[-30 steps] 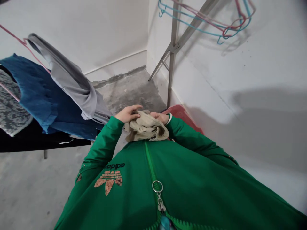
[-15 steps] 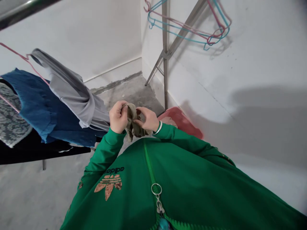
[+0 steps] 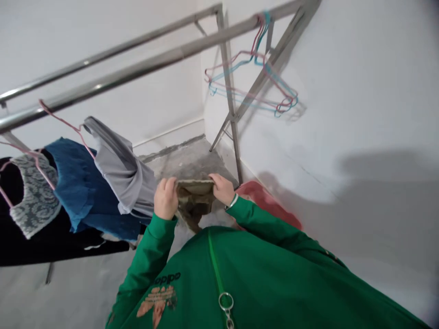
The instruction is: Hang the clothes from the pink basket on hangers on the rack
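An olive-brown garment (image 3: 195, 201) is stretched between my two hands in front of my body, its lighter top edge pulled nearly straight and the rest hanging below. My left hand (image 3: 166, 198) grips its left end, fingers closed on the edge. On the other end, my right hand (image 3: 223, 188) is closed with the thumb and fingers pinching the cloth; a pale bracelet circles that wrist. What kind of garment it is I cannot make out. Left of my left hand hangs a grey garment (image 3: 125, 176).
Metal rails (image 3: 137, 68) of a drying rack cross above. Several pink and blue hangers (image 3: 254, 87) hang from it at the right. A blue garment (image 3: 85, 187) and a lace-patterned piece (image 3: 37, 196) hang left. A red basin (image 3: 267, 203) stands by the right wall.
My hands have moved apart, spreading the bunched garment's edge between them. The view has tipped upward, so more of the rack's rails and the hangers' hooks show.
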A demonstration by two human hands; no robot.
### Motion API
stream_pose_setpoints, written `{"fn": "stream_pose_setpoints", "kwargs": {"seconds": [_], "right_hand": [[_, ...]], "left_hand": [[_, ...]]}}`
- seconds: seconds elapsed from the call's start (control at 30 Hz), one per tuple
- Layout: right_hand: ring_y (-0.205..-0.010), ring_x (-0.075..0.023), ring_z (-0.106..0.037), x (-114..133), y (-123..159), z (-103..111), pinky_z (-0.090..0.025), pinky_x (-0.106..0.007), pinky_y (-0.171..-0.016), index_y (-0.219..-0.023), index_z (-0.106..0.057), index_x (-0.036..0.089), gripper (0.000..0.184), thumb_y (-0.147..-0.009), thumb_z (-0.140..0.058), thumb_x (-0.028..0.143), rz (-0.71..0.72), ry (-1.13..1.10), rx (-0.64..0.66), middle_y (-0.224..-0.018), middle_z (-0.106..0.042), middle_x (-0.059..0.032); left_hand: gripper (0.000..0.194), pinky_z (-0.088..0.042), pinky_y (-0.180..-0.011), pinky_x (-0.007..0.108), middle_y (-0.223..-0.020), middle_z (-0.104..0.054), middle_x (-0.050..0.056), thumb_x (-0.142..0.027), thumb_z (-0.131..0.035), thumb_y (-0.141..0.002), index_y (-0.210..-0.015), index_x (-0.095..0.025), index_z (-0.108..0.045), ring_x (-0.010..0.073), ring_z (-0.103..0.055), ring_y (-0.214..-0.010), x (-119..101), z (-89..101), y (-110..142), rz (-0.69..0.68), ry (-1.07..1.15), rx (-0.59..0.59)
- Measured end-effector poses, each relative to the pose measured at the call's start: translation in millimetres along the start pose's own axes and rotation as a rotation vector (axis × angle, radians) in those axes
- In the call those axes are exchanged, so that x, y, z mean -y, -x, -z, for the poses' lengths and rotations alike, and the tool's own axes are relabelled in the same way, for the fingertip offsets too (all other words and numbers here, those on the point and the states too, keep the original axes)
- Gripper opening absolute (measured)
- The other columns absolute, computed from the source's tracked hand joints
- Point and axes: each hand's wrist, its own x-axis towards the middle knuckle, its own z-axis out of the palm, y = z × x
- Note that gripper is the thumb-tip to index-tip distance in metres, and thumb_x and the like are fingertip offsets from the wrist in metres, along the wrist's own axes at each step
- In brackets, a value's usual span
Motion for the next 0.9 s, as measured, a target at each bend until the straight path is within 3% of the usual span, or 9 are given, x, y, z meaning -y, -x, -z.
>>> {"fn": "stream_pose_setpoints", "kwargs": {"seconds": [0.1, 0.23, 0.33, 0.47, 0.57, 0.67, 0.77, 0.9], "right_hand": [[-0.091, -0.0212, -0.062, -10.3, -8.7, 25.7, -0.051, -0.034, -0.082, -0.104, -0.06, 0.017, 0.042, -0.072, -0.039, 0.002, 0.152, -0.007, -0.129, -0.093, -0.066, -0.0088], [-0.085, -0.0186, -0.062, -6.8, -15.5, 40.5, -0.052, -0.031, -0.078, -0.101, -0.062, 0.019, 0.042, -0.07, -0.04, 0.001, 0.322, -0.047, -0.119, -0.089, -0.066, -0.0067], [-0.085, -0.0172, -0.062, -5.8, -22.9, 40.7, -0.052, -0.03, -0.077, -0.105, -0.062, 0.019, 0.046, -0.069, -0.04, 0.0, 0.337, -0.113, -0.051, -0.092, -0.065, -0.0067], [-0.092, -0.017, -0.062, -18.4, -57.3, 67.3, -0.052, -0.033, -0.084, -0.11, -0.06, 0.018, 0.041, -0.074, -0.045, 0.006, 0.395, -0.139, 0.101, -0.1, -0.066, -0.008], [-0.094, -0.0197, -0.061, -37.2, -106.9, 121.0, -0.051, -0.036, -0.087, -0.113, -0.057, 0.015, 0.032, -0.082, -0.052, 0.023, 0.242, -0.018, -0.092, -0.106, -0.064, -0.0114], [-0.1, -0.0257, -0.056, -59.8, -160.2, 181.3, -0.047, -0.04, -0.088, -0.11, -0.057, 0.014, 0.033, -0.084, -0.053, 0.032, -0.036, 0.327, -0.375, -0.107, -0.062, -0.0141], [-0.106, -0.0323, -0.051, -81.5, -197.2, 217.7, -0.044, -0.042, -0.083, -0.11, -0.057, 0.01, 0.039, -0.083, -0.054, 0.037, -0.193, 0.623, -0.355, -0.112, -0.06, -0.0193], [-0.105, -0.033, -0.049, -102.0, -216.5, 224.2, -0.037, -0.042, -0.082, -0.111, -0.057, 0.005, 0.036, -0.085, -0.051, 0.029, -0.267, 0.806, -0.214, -0.111, -0.059, -0.0227]], "left_hand": [[0.027, -0.048, -0.074, 0.031, -0.085, -0.058, 0.011, -0.014, -0.04, -0.089, -0.105, -0.013, -0.062, 0.0225, -0.058, -0.079, 23.7, -10.2, 14.7, 0.03, -0.145, 0.224], [0.03, -0.047, -0.073, 0.03, -0.091, -0.058, 0.01, -0.002, -0.041, -0.079, -0.092, -0.016, -0.065, 0.0197, -0.058, -0.076, 42.3, -28.9, 31.9, 0.18, -0.19, 0.446], [0.025, -0.048, -0.079, 0.032, -0.084, -0.059, 0.009, 0.0, -0.044, -0.072, -0.076, -0.016, -0.063, 0.0206, -0.059, -0.08, 47.2, -36.0, 35.8, 0.38, 0.06, 0.382], [0.014, -0.049, -0.082, 0.033, -0.081, -0.066, 0.005, -0.018, -0.06, -0.066, -0.08, -0.016, -0.065, 0.0213, -0.063, -0.086, 37.8, -37.6, 35.5, 0.745, 0.809, 0.166], [0.038, -0.051, -0.074, 0.032, -0.074, -0.069, 0.003, -0.035, -0.077, -0.051, -0.082, -0.016, -0.066, 0.0215, -0.066, -0.077, 20.3, -37.8, 36.2, 1.026, 1.228, 0.129], [0.048, -0.052, -0.071, 0.031, -0.066, -0.069, 0.001, -0.035, -0.084, -0.041, -0.08, -0.016, -0.066, 0.0224, -0.068, -0.074, 4.3, -38.9, 37.5, 1.169, 1.359, 0.136], [0.046, -0.053, -0.072, 0.031, -0.066, -0.07, 0.003, -0.036, -0.084, -0.04, -0.078, -0.015, -0.068, 0.0241, -0.069, -0.077, -3.4, -39.4, 39.6, 1.192, 1.36, 0.15], [0.04, -0.054, -0.072, 0.034, -0.068, -0.072, 0.005, -0.038, -0.079, -0.042, -0.074, -0.016, -0.07, 0.0271, -0.07, -0.077, -5.3, -35.8, 44.6, 1.169, 1.231, 0.126]]}}
